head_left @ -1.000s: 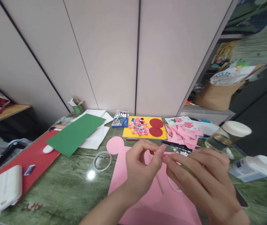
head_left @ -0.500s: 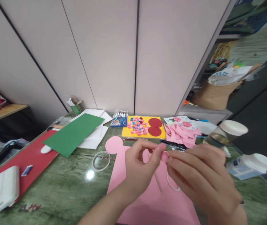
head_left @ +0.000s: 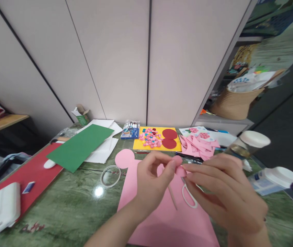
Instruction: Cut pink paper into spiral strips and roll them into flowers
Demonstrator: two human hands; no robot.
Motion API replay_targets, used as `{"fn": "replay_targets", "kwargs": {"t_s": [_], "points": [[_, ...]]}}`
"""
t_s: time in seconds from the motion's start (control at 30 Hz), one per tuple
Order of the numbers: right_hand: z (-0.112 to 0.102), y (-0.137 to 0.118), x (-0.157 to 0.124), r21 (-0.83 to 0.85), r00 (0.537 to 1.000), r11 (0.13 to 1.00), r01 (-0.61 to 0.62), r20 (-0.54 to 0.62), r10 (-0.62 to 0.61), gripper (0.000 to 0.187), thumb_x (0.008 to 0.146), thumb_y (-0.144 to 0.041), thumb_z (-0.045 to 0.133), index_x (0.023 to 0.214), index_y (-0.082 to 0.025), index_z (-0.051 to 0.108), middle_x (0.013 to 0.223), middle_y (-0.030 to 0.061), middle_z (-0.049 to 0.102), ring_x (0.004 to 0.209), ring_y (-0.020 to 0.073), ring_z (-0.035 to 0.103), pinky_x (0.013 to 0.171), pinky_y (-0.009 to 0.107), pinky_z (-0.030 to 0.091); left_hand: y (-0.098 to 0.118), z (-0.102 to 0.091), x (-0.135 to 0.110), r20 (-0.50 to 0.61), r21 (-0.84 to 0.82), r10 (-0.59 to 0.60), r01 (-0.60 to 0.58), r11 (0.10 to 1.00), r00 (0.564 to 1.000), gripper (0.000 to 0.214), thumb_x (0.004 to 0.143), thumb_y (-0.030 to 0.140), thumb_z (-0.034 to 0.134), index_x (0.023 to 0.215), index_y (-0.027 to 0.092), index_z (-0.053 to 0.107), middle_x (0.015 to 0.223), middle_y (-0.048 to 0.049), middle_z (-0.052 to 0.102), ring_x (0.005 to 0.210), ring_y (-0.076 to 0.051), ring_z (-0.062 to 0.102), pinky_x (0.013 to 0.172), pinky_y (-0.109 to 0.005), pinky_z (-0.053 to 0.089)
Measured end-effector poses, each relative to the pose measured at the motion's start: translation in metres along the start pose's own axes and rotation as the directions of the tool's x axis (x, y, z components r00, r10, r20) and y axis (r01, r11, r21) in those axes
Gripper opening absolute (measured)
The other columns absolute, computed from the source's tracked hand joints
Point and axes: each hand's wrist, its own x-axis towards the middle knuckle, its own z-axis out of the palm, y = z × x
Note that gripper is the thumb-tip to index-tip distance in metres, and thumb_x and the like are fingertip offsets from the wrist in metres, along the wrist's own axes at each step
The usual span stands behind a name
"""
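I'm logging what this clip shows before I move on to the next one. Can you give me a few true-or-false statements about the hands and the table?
1. The left hand and the right hand both pinch the small pink piece at their fingertips. True.
2. The green sheet lies at the person's right. False: it lies at the left, partly over white paper.
3. Two red circles lie on the yellow sheet. True.
4. The jar stands open. False: a white lid sits on it.
5. Both hands are above the pink sheet. True.
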Motion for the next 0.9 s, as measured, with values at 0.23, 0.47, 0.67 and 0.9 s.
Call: {"fn": "replay_targets", "kwargs": {"t_s": [0.23,0.47,0.67,0.9], "points": [[-0.0012,0.0018,0.0024,0.022,1.000,1.000,0.020,0.001,-0.020,0.020,0.071,-0.001,0.070,0.080,-0.017,0.063,0.075,0.0030,0.074,0.068,0.0180,0.056,0.068,0.037,0.044,0.0027,0.0020,-0.0001,-0.025,-0.010,0.006,-0.006,1.000,1.000,0.015,0.075,0.027,0.068,0.067,0.017,0.061,0.062,0.0010,0.063,0.060,-0.009,0.060,0.059,-0.020,0.049],[-0.0018,0.0032,0.0009,0.060,1.000,0.998,0.011,-0.002,-0.011,0.018,0.071,-0.002,0.069,0.078,-0.018,0.064,0.075,0.0043,0.074,0.069,0.0182,0.057,0.068,0.038,0.044,0.0022,0.0020,-0.0014,-0.015,-0.007,0.014,-0.014,1.000,1.000,0.015,0.077,0.029,0.067,0.069,0.018,0.061,0.062,0.0003,0.065,0.060,-0.010,0.061,0.058,-0.021,0.049],[-0.0014,0.0039,0.0012,0.067,1.000,0.998,0.008,-0.012,-0.007,0.021,0.069,0.001,0.069,0.077,-0.018,0.064,0.077,0.0037,0.074,0.068,0.0177,0.057,0.068,0.037,0.045,0.0027,0.0024,-0.0019,-0.003,-0.051,0.023,-0.023,0.998,1.000,0.011,0.077,0.025,0.067,0.070,0.019,0.061,0.062,0.0025,0.066,0.060,-0.007,0.061,0.058,-0.017,0.048],[0.0003,0.0038,0.0004,0.082,1.000,0.997,-0.001,-0.019,0.003,0.021,0.069,0.001,0.069,0.078,-0.018,0.065,0.077,0.0031,0.074,0.068,0.0175,0.057,0.066,0.037,0.044,0.0006,0.0021,-0.0018,-0.024,-0.010,0.017,-0.018,1.000,1.000,0.014,0.077,0.030,0.067,0.070,0.018,0.062,0.062,0.0003,0.067,0.060,-0.010,0.063,0.058,-0.021,0.050]]}}
